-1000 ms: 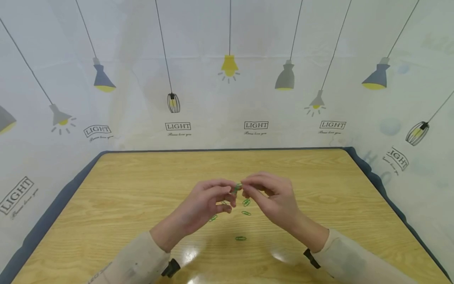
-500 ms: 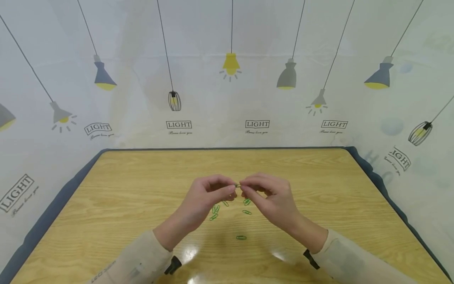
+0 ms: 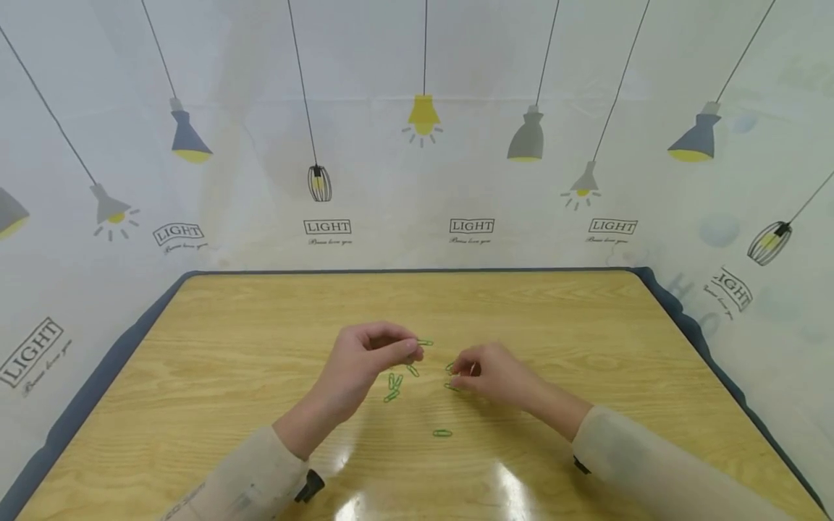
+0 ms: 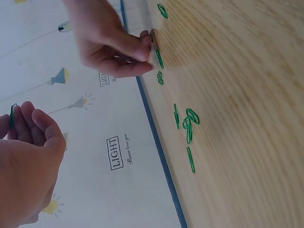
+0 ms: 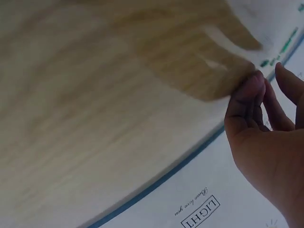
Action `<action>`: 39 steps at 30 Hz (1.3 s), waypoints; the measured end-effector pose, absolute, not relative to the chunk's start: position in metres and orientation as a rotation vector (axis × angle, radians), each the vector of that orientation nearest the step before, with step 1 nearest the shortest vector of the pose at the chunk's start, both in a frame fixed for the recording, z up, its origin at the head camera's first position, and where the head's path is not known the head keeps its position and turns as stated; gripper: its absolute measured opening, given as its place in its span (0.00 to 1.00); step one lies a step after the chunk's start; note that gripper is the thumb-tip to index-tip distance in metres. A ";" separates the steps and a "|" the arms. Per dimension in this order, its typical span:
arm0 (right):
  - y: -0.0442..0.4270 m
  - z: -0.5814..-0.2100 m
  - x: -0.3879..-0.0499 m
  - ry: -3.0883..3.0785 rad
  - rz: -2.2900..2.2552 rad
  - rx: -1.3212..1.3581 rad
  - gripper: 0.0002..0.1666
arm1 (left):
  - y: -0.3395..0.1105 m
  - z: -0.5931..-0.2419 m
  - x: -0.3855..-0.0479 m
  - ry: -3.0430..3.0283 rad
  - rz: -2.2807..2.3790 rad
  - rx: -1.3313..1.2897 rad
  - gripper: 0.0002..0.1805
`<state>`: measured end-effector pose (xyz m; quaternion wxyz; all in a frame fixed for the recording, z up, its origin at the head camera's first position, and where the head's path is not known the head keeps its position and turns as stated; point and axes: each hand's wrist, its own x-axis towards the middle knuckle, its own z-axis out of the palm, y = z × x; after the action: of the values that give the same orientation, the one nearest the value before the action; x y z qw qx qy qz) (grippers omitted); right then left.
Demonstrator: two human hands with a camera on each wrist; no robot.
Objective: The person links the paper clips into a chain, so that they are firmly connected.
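My left hand (image 3: 366, 365) pinches a green paper clip (image 3: 425, 342) above the table, its end poking out past thumb and forefinger. The left wrist view also shows that held paper clip (image 4: 12, 115). Lower and to the right, my right hand (image 3: 498, 375) reaches down with bent fingers, thumb and forefinger apart, around a paper clip (image 3: 450, 387) lying on the table. Whether the fingertips touch it I cannot tell. Another paper clip (image 3: 449, 367) lies just beyond, partly hidden by the fingers. In the right wrist view the fingertips hide whatever lies beneath them.
Several loose green paper clips (image 3: 394, 383) lie grouped below the left hand, with one paper clip (image 3: 413, 370) close by. A single paper clip (image 3: 442, 433) lies nearer the front of the wooden table (image 3: 260, 441). A lamp-printed white sheet (image 3: 384, 239) surrounds the table.
The hands were together at the held paper clip; now they are apart. My right hand has moved down to the clips on the table, while my left hand has shifted slightly left.
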<state>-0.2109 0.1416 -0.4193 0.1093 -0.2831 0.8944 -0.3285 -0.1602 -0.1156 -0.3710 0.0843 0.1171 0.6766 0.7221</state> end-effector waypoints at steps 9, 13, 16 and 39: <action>0.142 -0.434 -0.218 2.568 -0.920 -0.833 0.03 | -0.117 -0.370 -0.158 1.940 2.184 0.354 0.13; 0.141 -0.433 -0.219 2.520 -0.910 -0.802 0.04 | -0.118 -0.371 -0.157 1.909 2.196 0.358 0.13; 0.140 -0.431 -0.217 2.510 -0.904 -0.784 0.04 | -0.118 -0.372 -0.157 1.897 2.201 0.354 0.13; 0.144 -0.408 -0.216 2.536 -1.128 -0.729 0.04 | -0.119 -0.373 -0.157 1.863 2.219 0.303 0.13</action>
<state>-0.2163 0.1444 -0.4078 0.1357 -0.2518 0.8755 -0.3894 -0.1574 -0.1188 -0.3733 0.1142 0.1032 0.6353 0.7567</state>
